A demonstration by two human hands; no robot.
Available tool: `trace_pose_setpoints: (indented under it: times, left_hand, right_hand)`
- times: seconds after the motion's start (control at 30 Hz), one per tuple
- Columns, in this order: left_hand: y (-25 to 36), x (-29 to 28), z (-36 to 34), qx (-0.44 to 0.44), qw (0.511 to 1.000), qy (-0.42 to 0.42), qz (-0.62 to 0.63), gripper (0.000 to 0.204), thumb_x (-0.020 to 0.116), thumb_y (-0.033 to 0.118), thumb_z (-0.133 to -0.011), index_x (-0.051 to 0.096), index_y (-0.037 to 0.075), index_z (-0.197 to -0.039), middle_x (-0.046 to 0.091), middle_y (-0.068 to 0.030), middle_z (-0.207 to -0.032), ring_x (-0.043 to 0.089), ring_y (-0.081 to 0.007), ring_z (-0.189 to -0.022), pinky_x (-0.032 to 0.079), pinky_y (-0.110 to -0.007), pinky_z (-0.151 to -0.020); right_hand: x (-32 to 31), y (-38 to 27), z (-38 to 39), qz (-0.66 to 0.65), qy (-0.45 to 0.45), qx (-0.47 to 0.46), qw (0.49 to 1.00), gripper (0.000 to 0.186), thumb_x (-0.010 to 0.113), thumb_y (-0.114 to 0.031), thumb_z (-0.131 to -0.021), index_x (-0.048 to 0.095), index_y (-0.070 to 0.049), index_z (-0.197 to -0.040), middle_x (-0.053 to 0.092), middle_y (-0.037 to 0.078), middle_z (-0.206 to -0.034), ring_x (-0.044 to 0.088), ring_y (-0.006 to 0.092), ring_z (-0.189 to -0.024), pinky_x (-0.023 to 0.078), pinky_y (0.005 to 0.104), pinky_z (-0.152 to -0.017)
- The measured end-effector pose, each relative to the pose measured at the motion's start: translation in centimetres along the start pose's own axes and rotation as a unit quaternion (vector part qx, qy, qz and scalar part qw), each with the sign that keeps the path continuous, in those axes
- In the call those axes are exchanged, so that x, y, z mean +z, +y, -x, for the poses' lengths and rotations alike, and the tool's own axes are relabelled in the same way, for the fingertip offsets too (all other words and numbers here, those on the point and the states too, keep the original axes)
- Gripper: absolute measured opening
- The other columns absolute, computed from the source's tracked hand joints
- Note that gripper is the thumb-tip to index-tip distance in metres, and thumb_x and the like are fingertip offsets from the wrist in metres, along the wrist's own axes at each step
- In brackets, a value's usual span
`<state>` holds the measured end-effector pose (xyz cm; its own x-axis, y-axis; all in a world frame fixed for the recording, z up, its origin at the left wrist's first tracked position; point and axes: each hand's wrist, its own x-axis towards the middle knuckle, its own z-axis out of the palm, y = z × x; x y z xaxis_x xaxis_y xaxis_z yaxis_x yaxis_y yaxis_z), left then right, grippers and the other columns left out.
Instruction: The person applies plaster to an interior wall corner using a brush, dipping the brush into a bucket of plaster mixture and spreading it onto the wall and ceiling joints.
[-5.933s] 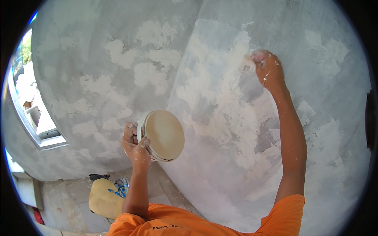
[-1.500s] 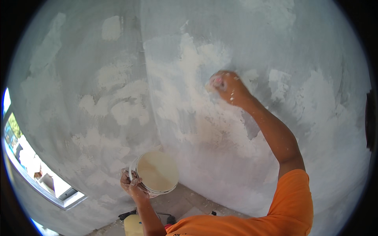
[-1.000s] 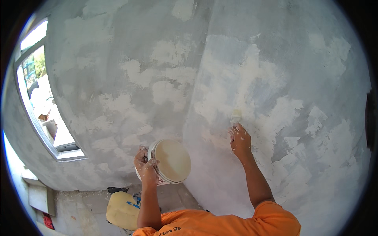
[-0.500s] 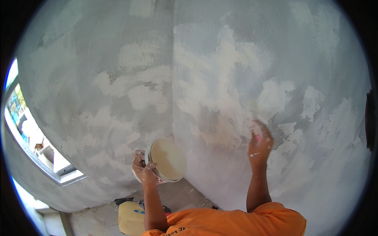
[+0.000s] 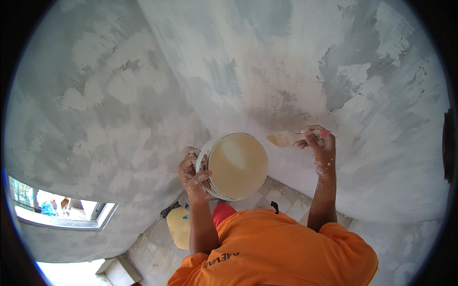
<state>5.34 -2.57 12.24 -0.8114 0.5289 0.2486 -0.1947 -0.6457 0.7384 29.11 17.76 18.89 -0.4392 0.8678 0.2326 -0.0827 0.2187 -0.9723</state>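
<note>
My left hand grips the rim of a white round bucket, its thumb on the near edge and the other fingers around the outside. Smooth, cream-coloured liquid fills the bucket's mouth. To the right, my right hand is closed around the handle of a flat paintbrush, which has a reddish handle end. The brush points left toward the bucket, apart from its rim, and its tip is yellowish. Pale splashes cover both hands.
Grey walls patched with white meet in a corner ahead. At lower left is a window with a metal frame. A yellow plastic container stands on the dusty tiled floor, near a box-like block.
My view has tilted downward. The right hand has come away from the wall with the brush, which now points toward the bucket. My left hand still holds the bucket.
</note>
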Motion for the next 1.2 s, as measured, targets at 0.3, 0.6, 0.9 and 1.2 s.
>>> trace_pose_setpoints:
  times: [0.3, 0.6, 0.9, 1.2]
  left_hand:
    - [-3.4, 4.5, 3.5, -0.126, 0.982, -0.108, -0.090, 0.024, 0.060, 0.003, -0.045, 0.050, 0.001, -0.067, 0.045, -0.0053, -0.086, 0.044, -0.0172, -0.077, 0.036, -0.026, -0.072]
    - [-3.1, 6.1, 3.4, -0.133, 0.968, -0.210, -0.028, 0.025, 0.064, -0.002, -0.047, 0.055, 0.003, -0.070, 0.048, -0.0053, -0.091, 0.047, -0.0153, -0.080, 0.039, -0.027, -0.071]
    - [-4.0, 7.6, 5.4, -0.166, 0.936, -0.310, -0.014, 0.025, 0.068, 0.001, -0.048, 0.055, 0.002, -0.070, 0.050, -0.0064, -0.094, 0.048, -0.0152, -0.083, 0.040, -0.027, -0.077]
    - [-4.1, 6.0, 6.2, -0.159, 0.941, -0.296, -0.050, 0.025, 0.066, 0.001, -0.050, 0.053, 0.003, -0.072, 0.049, -0.0067, -0.094, 0.047, -0.0160, -0.084, 0.039, -0.027, -0.078]
  right_hand:
    - [-4.3, 1.8, 8.2, -0.036, -0.147, 0.049, 0.987, 0.017, 0.070, -0.011, -0.089, 0.069, 0.004, -0.098, 0.070, 0.017, -0.095, 0.069, 0.0238, -0.081, 0.056, 0.0341, -0.071]
    - [-3.1, 2.5, 12.0, 0.180, -0.141, 0.004, 0.974, 0.020, 0.072, -0.007, -0.085, 0.074, -0.002, -0.105, 0.072, 0.014, -0.106, 0.070, 0.0286, -0.095, 0.056, 0.0354, -0.083]
    - [-1.2, 6.4, 16.1, 0.419, -0.173, -0.010, 0.891, 0.022, 0.065, -0.007, -0.086, 0.072, -0.004, -0.107, 0.067, 0.015, -0.115, 0.064, 0.0335, -0.106, 0.053, 0.0414, -0.092]
    - [-0.9, 8.8, 16.0, 0.353, -0.237, -0.023, 0.905, 0.027, 0.065, -0.002, -0.081, 0.071, -0.003, -0.107, 0.068, 0.018, -0.107, 0.065, 0.0347, -0.098, 0.053, 0.0407, -0.087]
